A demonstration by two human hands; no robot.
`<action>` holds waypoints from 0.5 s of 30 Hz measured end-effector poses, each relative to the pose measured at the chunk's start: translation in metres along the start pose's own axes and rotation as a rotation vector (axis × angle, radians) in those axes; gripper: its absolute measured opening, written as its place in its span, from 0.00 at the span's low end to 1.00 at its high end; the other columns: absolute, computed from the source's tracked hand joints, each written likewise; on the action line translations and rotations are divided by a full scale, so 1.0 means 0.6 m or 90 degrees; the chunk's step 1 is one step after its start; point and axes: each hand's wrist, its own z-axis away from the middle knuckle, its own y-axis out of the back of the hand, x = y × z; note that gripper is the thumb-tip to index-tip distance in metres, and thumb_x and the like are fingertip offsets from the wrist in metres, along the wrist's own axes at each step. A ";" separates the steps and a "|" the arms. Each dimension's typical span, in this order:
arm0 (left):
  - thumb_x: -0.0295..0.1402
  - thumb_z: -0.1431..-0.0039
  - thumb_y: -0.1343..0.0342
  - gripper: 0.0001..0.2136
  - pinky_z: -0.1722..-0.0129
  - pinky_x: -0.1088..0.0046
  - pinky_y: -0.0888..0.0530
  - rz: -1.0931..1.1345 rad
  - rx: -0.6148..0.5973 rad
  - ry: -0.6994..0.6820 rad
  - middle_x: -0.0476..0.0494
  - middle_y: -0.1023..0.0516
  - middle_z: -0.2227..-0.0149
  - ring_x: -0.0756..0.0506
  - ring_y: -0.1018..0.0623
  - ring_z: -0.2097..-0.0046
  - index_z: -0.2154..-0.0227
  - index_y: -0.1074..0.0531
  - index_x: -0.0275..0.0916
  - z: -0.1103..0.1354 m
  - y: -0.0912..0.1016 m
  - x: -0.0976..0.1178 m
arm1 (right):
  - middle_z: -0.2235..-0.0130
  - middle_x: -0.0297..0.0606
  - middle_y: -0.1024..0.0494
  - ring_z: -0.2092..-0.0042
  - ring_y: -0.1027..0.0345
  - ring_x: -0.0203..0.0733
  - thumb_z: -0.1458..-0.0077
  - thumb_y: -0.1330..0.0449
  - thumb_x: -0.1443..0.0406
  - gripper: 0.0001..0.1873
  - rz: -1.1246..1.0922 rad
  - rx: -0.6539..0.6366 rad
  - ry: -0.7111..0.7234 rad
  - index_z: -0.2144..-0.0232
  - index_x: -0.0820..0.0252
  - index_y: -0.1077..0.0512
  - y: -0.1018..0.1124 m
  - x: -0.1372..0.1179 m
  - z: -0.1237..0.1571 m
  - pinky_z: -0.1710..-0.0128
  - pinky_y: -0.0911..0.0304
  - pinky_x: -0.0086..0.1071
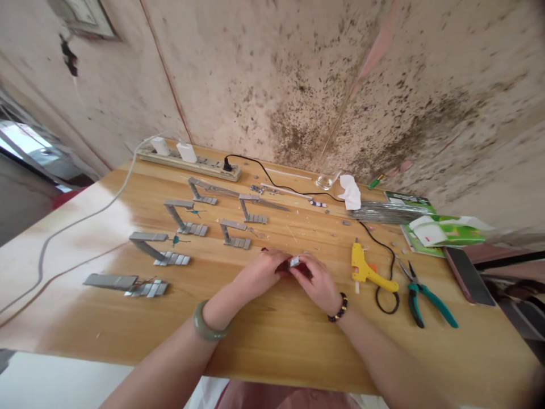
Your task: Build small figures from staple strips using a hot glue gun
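Observation:
A small light-grey piece (294, 262) shows between my fingertips, over the middle of the wooden table (272, 346). My left hand (261, 275) is closed, its fingertips pinching the piece from the left. From the other side, my right hand (318, 283) grips it with thumb and forefinger. My fingers hide most of the piece, so its full shape cannot be made out. Nearest beyond my left hand stands a grey bent strip model (233, 227) on a segmented foot. Several similar ones stand further left, among them one grey model (149, 241) with a small teal part beside it.
On the right lie a yellow glue gun (366, 270), teal-handled pliers (426, 292) and a phone (470, 276). Behind them are a bundle of wires (383, 212) and a green tissue pack (453, 230). A power strip (191, 162) with cables runs along the wall.

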 end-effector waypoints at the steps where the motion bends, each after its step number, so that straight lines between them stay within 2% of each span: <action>1: 0.22 0.45 0.44 0.09 0.59 0.71 0.30 0.006 0.002 0.000 0.43 0.21 0.63 0.45 0.24 0.62 0.61 0.26 0.37 0.000 -0.001 0.001 | 0.61 0.40 0.24 0.60 0.30 0.42 0.40 0.45 0.63 0.08 0.003 -0.002 -0.002 0.59 0.58 0.31 0.001 0.000 0.000 0.58 0.32 0.38; 15: 0.25 0.44 0.45 0.09 0.58 0.68 0.30 -0.021 -0.008 -0.015 0.42 0.21 0.62 0.43 0.23 0.59 0.61 0.27 0.38 -0.001 -0.005 -0.002 | 0.65 0.38 0.23 0.65 0.28 0.40 0.41 0.44 0.63 0.07 0.015 -0.004 -0.041 0.61 0.59 0.31 0.005 0.007 0.003 0.63 0.33 0.34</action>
